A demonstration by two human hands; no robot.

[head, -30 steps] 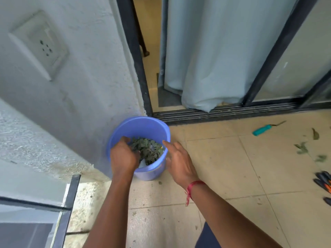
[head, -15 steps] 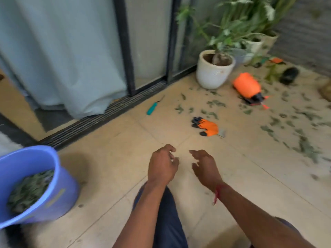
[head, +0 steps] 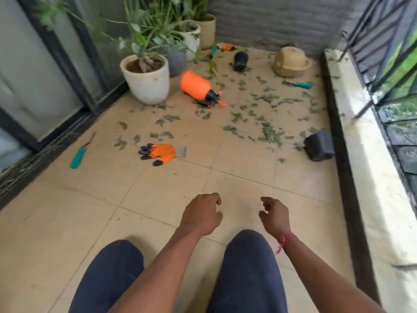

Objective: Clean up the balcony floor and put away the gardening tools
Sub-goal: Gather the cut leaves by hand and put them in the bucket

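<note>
Both left hand and right hand hang empty, fingers loosely curled.

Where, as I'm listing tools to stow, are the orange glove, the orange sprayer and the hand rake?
orange glove (head: pixel 164 152): head view, its palm.
orange sprayer (head: pixel 195 84): head view, its tank.
hand rake (head: pixel 304 85): head view, its teal handle.

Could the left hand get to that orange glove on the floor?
Probably yes, with a lean forward. The left hand holds nothing, and only bare tile lies between it and the orange glove; nothing stands in the way.
</note>
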